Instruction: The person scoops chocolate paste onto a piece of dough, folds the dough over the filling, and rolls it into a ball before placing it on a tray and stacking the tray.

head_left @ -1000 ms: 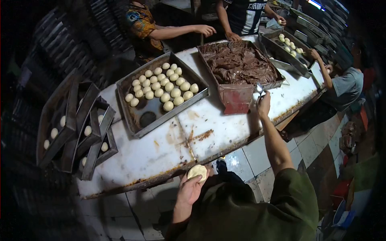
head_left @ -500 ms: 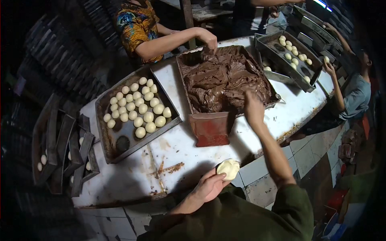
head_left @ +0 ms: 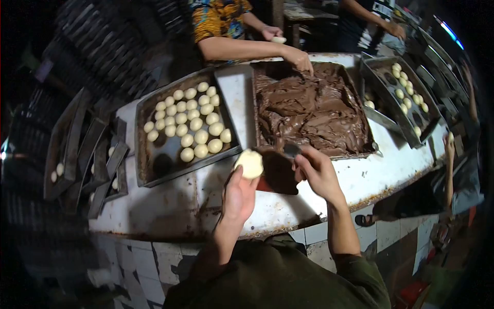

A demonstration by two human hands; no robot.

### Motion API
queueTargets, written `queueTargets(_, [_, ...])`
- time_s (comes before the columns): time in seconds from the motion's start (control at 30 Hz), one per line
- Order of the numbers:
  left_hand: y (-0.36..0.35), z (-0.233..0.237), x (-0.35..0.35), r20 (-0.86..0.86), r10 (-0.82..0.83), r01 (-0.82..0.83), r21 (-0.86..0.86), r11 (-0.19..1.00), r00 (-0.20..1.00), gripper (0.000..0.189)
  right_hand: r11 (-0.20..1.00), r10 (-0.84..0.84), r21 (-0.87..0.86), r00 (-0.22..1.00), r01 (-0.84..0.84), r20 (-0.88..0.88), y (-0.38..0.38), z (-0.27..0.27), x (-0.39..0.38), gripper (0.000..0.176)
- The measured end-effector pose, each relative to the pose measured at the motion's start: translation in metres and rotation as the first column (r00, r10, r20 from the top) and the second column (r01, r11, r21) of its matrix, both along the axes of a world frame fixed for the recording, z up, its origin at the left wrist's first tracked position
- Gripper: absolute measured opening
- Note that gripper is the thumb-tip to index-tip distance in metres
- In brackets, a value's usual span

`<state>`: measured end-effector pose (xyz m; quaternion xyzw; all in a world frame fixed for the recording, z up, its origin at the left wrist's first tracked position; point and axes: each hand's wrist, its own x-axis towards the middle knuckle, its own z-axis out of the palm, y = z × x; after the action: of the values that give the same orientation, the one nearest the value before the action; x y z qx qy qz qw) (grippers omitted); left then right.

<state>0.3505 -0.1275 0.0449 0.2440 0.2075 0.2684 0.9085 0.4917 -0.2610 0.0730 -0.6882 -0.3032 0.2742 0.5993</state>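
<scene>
My left hand [head_left: 239,198] holds up a flattened round of pale dough [head_left: 249,164], its face turned upward. Pinched in my right hand [head_left: 320,172] is a small dark flat tool [head_left: 292,150], whose exact kind I cannot make out. Both hands are above the near side of the table, in front of a large tray [head_left: 374,150] full of thick brown chocolate-like filling [head_left: 309,110]. To the left, a metal tray [head_left: 163,167] carries several rows of smooth dough balls [head_left: 196,124].
Across the table [head_left: 234,98], a person's hand [head_left: 298,59] reaches into the filling. A red stand [head_left: 278,186] is under the filling tray's near edge. More trays with dough balls are at the right [head_left: 383,85] and stacked at the left [head_left: 64,154]. Another person's hand [head_left: 449,144] is far right.
My right hand has come out of the filling toward my left hand, with the small dark tool showing. My left hand has raised the dough round. The camera view has shifted.
</scene>
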Motion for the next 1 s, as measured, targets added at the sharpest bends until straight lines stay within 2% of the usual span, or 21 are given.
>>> queueTargets(0.03, [0.003,0.005,0.006,0.082,-0.047,0.05,-0.035,0.998,0.996,0.038,0.997,0.009,0.08,0.992,0.001,-0.124,0.0,0.012,-0.015,0.021])
queueTargets(0.07, [0.002,0.016,0.01,0.136,-0.071,0.08,-0.066,0.995,0.988,0.041,0.985,-0.039,0.17,0.992,0.018,0.117,0.004,0.015,-0.027,0.028])
queueTargets(0.1, [0.001,0.028,0.009,0.136,-0.062,0.071,-0.067,0.995,0.989,0.041,0.966,-0.145,0.257,0.793,-0.015,0.591,0.009,0.008,-0.028,0.041])
queueTargets(0.17, [-0.004,0.048,0.003,0.324,-0.172,0.255,-0.234,0.938,0.93,0.045,0.972,-0.178,0.235,0.569,-0.029,0.803,0.012,-0.022,-0.025,0.054])
queueTargets(0.2, [-0.003,0.055,-0.003,0.302,-0.167,0.26,-0.298,0.919,0.938,0.049,0.968,-0.209,0.252,0.599,0.012,0.773,0.008,-0.037,-0.025,0.06])
queueTargets(0.3, [0.011,0.042,-0.03,0.331,-0.178,0.243,-0.166,0.956,0.927,0.054,0.982,-0.179,0.175,0.672,0.074,0.719,-0.017,-0.068,-0.015,0.057])
queueTargets(0.33, [0.015,0.043,-0.046,0.325,-0.175,0.24,-0.171,0.956,0.929,0.054,0.971,-0.24,0.161,0.667,0.179,0.705,-0.031,-0.086,-0.013,0.057])
queueTargets(0.4, [0.023,0.05,-0.074,0.094,-0.066,0.059,0.076,0.995,0.993,0.063,0.901,-0.375,0.124,0.604,0.415,0.703,-0.052,-0.119,-0.007,0.058])
queueTargets(0.43, [0.025,0.05,-0.085,0.092,-0.05,0.044,0.069,0.997,0.994,0.063,0.836,-0.437,0.096,0.55,0.54,0.712,-0.059,-0.13,-0.006,0.059])
queueTargets(0.5, [0.027,0.05,-0.11,0.075,-0.153,0.137,0.187,0.973,0.985,0.074,0.787,-0.407,-0.027,0.553,0.616,0.727,-0.064,-0.15,-0.006,0.063])
queueTargets(0.53, [0.025,0.05,-0.12,0.142,-0.177,0.161,0.112,0.98,0.974,0.083,0.755,-0.432,-0.044,0.547,0.654,0.717,-0.058,-0.149,-0.012,0.065])
queueTargets(0.57, [0.023,0.045,-0.131,0.146,-0.154,0.138,0.115,0.984,0.977,0.083,0.706,-0.417,0.042,0.367,0.707,0.832,-0.049,-0.146,-0.02,0.062])
queueTargets(0.63, [0.021,0.026,-0.159,0.425,-0.217,0.261,-0.049,0.964,0.879,0.082,0.623,-0.532,0.194,0.229,0.757,0.815,-0.027,-0.132,-0.044,0.057])
queueTargets(0.67, [0.021,0.022,-0.176,0.394,-0.225,0.268,-0.057,0.962,0.891,0.082,0.629,-0.44,0.169,0.169,0.759,0.882,-0.016,-0.113,-0.069,0.05])
queueTargets(0.7, [0.019,0.013,-0.193,0.384,-0.226,0.248,-0.007,0.969,0.895,0.079,0.75,-0.47,0.161,0.344,0.642,0.813,0.002,-0.092,-0.099,0.039])
queueTargets(0.73, [0.019,0.009,-0.209,0.366,-0.227,0.211,0.083,0.974,0.902,0.08,0.897,-0.396,0.155,0.601,0.413,0.694,0.023,-0.075,-0.131,0.032])
queueTargets(0.77, [0.019,0.007,-0.228,0.344,-0.227,0.177,0.171,0.969,0.911,0.081,0.969,-0.237,0.189,0.803,0.157,0.546,0.045,-0.059,-0.165,0.026])
queueTargets(0.83, [0.021,0.015,-0.278,0.366,-0.245,0.206,0.143,0.968,0.898,0.093,0.966,0.008,0.254,0.991,-0.043,0.135,0.085,-0.022,-0.243,0.021])
queueTargets(0.9, [0.02,0.019,-0.331,0.335,-0.201,0.155,0.16,0.975,0.92,0.103,0.942,0.271,0.211,0.962,-0.262,-0.015,0.111,0.004,-0.292,0.022])
queueTargets(0.93, [0.022,0.016,-0.358,0.265,-0.171,0.142,0.125,0.982,0.949,0.105,0.915,0.392,0.105,0.92,-0.389,-0.01,0.122,0.014,-0.312,0.023])
queueTargets(1.0, [0.025,0.011,-0.406,0.299,-0.137,0.103,0.127,0.987,0.944,0.096,0.763,0.645,-0.029,0.763,-0.646,-0.042,0.14,0.026,-0.352,0.024])
